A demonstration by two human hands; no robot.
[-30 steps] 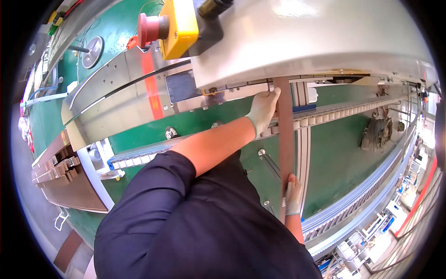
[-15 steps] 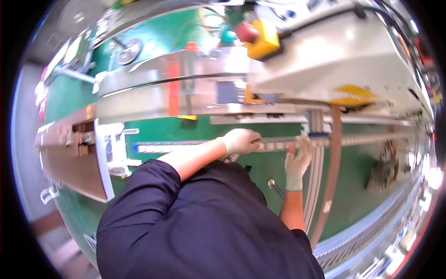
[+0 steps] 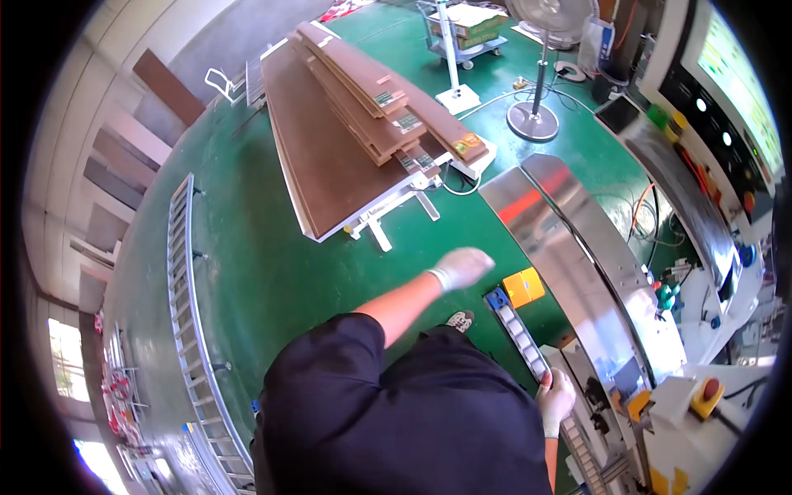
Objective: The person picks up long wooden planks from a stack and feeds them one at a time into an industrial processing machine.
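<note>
My left hand (image 3: pixel 464 269), in a pale glove, hangs over the green floor and touches nothing. Its fingers are smeared by motion. Close to my right side runs a narrow roller rail (image 3: pixel 521 338) with white rollers and a blue end cap. My right hand (image 3: pixel 558 393), gloved too, is closed around the rail's edge, thumb uppermost; part of its grip is hidden. A yellow box-shaped part (image 3: pixel 523 287) sits beside the rail's capped end.
Ahead, brown boards (image 3: pixel 363 107) lie stacked on a wheeled table (image 3: pixel 318 235). A metal-topped machine (image 3: pixel 569 223) stands along my right. A floor fan (image 3: pixel 533 121) is farther off. A long roller conveyor (image 3: pixel 190 313) lies to the left.
My view has swung left, bringing the board stack ahead and the machine to my right. My left hand has come off the roller rail; my right hand is now on it.
</note>
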